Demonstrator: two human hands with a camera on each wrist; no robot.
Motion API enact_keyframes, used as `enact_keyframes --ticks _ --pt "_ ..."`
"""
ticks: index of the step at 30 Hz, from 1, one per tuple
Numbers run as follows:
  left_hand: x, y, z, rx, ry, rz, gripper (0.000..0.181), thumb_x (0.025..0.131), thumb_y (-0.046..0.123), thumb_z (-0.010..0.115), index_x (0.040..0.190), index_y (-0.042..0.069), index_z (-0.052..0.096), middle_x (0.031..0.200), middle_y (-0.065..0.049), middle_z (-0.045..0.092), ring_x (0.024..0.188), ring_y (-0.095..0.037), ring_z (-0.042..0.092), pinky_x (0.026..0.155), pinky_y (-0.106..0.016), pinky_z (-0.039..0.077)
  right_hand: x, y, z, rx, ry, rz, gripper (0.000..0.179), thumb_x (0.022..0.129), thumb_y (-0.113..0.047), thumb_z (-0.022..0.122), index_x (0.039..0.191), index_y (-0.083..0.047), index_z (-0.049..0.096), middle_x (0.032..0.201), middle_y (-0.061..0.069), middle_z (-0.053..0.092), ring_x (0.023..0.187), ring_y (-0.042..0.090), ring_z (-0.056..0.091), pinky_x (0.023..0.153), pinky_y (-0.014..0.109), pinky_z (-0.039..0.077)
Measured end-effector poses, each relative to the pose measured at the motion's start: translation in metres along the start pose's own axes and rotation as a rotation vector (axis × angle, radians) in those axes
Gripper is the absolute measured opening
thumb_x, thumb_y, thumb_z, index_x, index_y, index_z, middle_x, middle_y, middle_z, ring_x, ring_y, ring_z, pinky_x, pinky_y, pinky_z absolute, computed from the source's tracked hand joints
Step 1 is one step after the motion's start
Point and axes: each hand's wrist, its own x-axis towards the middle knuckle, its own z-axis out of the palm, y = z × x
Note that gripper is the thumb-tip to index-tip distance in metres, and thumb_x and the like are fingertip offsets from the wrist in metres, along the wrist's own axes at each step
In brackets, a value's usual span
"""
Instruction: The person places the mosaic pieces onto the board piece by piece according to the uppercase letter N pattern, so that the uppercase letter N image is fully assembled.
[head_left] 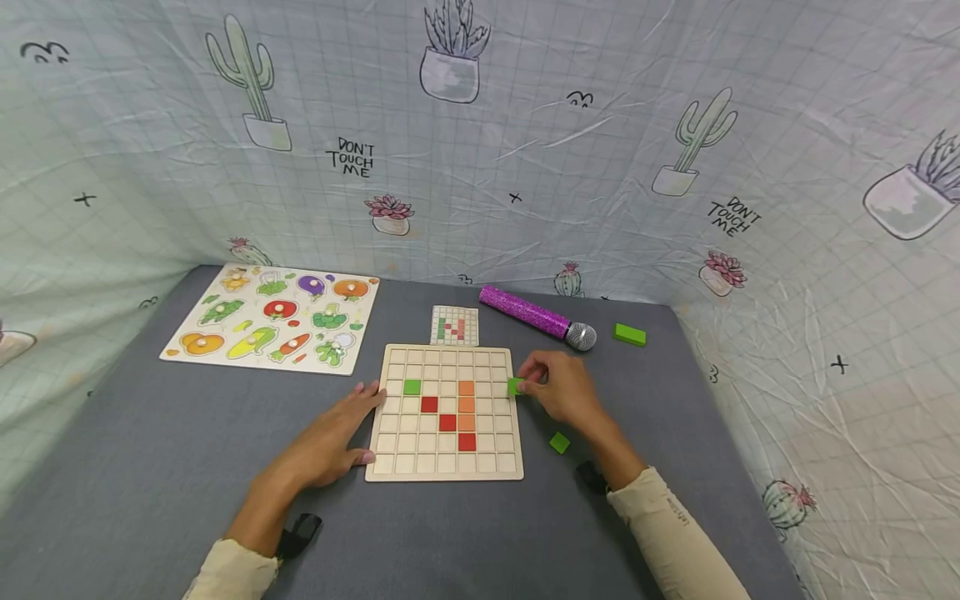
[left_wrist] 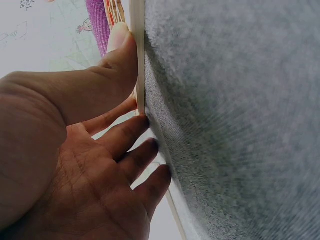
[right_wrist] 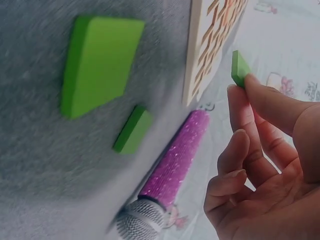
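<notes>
A wooden grid board (head_left: 405, 467) lies in front of me with one green tile (head_left: 412, 387), several red tiles (head_left: 447, 422) in a diagonal and a column of orange tiles (head_left: 467, 405) in its squares. My left hand (head_left: 330, 437) rests against the board's left edge, thumb and fingers spread and fairly straight. Between thumb and index finger, my right hand (head_left: 566, 390) pinches a small green square tile (right_wrist: 240, 69) over the board's right edge. Another green tile (head_left: 559, 442) lies on the table, right of the board.
Behind the board is a small pattern card (head_left: 454, 325). A purple glitter microphone (head_left: 532, 315) lies back right, with a green block (head_left: 630, 335) beside it. Toward the back left is a vegetable picture board (head_left: 247, 317). A printed cloth (head_left: 480, 150) hangs behind the grey table (head_left: 420, 542).
</notes>
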Motion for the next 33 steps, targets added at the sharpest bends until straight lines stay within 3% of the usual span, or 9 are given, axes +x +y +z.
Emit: enact_keyframes --ticks 17,25,33 --pt "0.0 -0.001 0.0 0.009 0.005 0.011 0.089 0.086 0.011 0.087 0.161 0.0 0.041 0.173 -0.021 0.031 0.161 -0.048 0.024 0.126 -0.067 0.028 -0.004 -0.031 0.027 0.039 -0.069 -0.06 0.011 0.09 -0.017 0.087 0.089 -0.019 0.076 0.075 -0.008 0.072 0.067 0.01 0.06 0.063 0.03 0.045" --pt "0.0 0.0 0.0 0.017 0.012 0.018 0.089 0.086 0.01 0.087 0.161 0.0 0.041 0.173 -0.022 0.031 0.161 -0.048 0.025 0.126 -0.067 0.028 -0.001 -0.047 0.041 0.039 -0.073 -0.139 0.016 0.086 -0.017 0.089 0.086 -0.02 0.074 0.074 -0.008 0.073 0.068 0.007 0.06 0.065 0.029 0.045" --pt "0.0 0.001 0.0 0.013 -0.005 0.003 0.089 0.086 0.011 0.087 0.162 0.001 0.041 0.173 -0.022 0.031 0.161 -0.048 0.024 0.126 -0.068 0.028 0.001 -0.065 0.053 0.025 -0.118 -0.154 0.019 0.087 -0.018 0.089 0.084 -0.023 0.07 0.074 -0.011 0.068 0.07 0.006 0.059 0.066 0.027 0.046"
